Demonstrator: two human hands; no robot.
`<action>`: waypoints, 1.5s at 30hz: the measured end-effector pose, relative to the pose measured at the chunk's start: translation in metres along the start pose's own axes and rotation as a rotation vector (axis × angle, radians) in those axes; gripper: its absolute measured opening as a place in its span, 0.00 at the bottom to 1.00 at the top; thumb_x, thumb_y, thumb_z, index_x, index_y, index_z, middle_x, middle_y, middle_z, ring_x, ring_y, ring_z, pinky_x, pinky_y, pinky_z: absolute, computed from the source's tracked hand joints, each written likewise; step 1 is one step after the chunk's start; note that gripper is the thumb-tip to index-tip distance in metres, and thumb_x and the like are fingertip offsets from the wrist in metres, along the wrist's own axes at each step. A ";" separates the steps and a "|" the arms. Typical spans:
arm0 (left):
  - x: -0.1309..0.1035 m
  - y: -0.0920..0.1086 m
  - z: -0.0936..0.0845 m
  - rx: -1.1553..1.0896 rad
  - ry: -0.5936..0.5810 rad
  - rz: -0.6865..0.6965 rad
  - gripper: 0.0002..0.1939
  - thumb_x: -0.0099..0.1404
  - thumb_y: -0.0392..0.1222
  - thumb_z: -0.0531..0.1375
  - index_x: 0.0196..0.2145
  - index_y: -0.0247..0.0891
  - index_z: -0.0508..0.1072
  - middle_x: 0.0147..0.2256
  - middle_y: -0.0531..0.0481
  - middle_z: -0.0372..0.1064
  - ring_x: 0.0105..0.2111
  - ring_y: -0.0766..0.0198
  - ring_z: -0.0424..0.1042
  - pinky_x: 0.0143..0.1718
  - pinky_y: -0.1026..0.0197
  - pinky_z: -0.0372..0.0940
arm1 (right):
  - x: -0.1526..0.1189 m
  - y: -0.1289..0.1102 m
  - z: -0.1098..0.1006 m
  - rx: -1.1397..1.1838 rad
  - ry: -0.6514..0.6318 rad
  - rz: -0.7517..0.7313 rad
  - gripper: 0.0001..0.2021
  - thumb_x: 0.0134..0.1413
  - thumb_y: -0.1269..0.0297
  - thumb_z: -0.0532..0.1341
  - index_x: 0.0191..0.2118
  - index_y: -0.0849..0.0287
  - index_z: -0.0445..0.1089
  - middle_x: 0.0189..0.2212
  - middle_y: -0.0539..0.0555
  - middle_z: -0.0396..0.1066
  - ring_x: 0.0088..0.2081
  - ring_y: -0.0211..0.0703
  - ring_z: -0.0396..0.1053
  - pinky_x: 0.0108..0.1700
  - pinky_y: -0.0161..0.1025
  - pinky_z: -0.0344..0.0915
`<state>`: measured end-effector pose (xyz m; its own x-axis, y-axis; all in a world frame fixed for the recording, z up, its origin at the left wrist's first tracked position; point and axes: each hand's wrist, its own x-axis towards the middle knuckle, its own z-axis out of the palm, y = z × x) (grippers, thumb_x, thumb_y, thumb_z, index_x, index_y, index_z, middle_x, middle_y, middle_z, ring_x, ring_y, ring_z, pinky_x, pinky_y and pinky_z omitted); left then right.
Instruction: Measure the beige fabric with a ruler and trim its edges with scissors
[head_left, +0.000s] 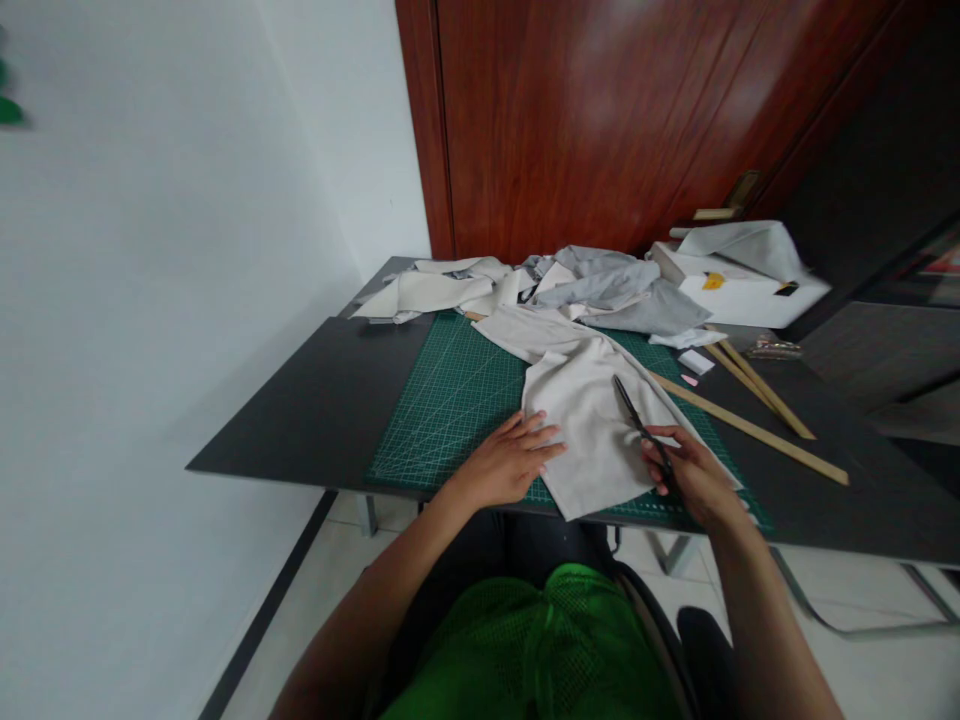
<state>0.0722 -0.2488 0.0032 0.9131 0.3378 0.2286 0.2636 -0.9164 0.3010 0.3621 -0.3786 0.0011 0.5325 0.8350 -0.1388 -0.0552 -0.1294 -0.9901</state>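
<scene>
A piece of light beige cloth [589, 430] lies over the green cutting mat [442, 400], its near corner reaching the table's front edge. My left hand [514, 455] rests flat with fingers spread, the fingertips on the cloth's left edge and the palm over the mat. In my right hand [690, 470] is a pair of dark scissors [634, 410], gripped by the handles. The blades point away from me and to the left, above the right part of the cloth. Whether they touch the fabric I cannot tell.
Crumpled beige and grey fabric [600, 280] is heaped along the back of the dark table [300, 410]. A white box [757, 290] with grey cloth stands at the back right. Wooden rulers [765, 435] and a small white block [696, 361] lie right of the cloth.
</scene>
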 end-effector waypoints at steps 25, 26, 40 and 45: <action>-0.066 0.022 0.006 -0.038 0.060 0.132 0.21 0.69 0.46 0.66 0.58 0.43 0.76 0.59 0.44 0.73 0.69 0.48 0.63 0.76 0.40 0.48 | -0.091 0.021 0.032 0.100 0.034 -0.140 0.36 0.50 0.43 0.74 0.61 0.49 0.66 0.29 0.45 0.70 0.16 0.35 0.63 0.13 0.34 0.63; -0.069 0.021 0.008 -0.028 0.080 0.149 0.21 0.68 0.46 0.66 0.57 0.43 0.76 0.60 0.44 0.73 0.69 0.47 0.64 0.76 0.39 0.50 | -0.102 0.023 0.033 0.144 -0.006 -0.100 0.36 0.50 0.43 0.74 0.61 0.50 0.67 0.29 0.45 0.70 0.16 0.35 0.62 0.12 0.33 0.60; -0.059 0.038 0.048 0.289 0.339 0.091 0.09 0.73 0.49 0.65 0.40 0.41 0.78 0.50 0.46 0.78 0.59 0.50 0.72 0.65 0.43 0.64 | -0.207 0.078 0.017 0.385 -0.426 0.190 0.36 0.59 0.35 0.65 0.67 0.48 0.69 0.33 0.51 0.69 0.25 0.38 0.62 0.23 0.35 0.62; -0.060 0.035 0.057 0.375 0.415 0.144 0.06 0.73 0.35 0.63 0.44 0.42 0.79 0.49 0.49 0.78 0.59 0.52 0.73 0.64 0.44 0.65 | -0.223 0.093 -0.003 0.325 -0.653 0.224 0.47 0.47 0.32 0.71 0.70 0.43 0.63 0.39 0.54 0.74 0.29 0.41 0.68 0.30 0.36 0.65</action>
<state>0.0443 -0.3129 -0.0528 0.7692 0.1902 0.6100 0.3071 -0.9472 -0.0919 0.2403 -0.5784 -0.0598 -0.1230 0.9672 -0.2224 -0.4023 -0.2534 -0.8797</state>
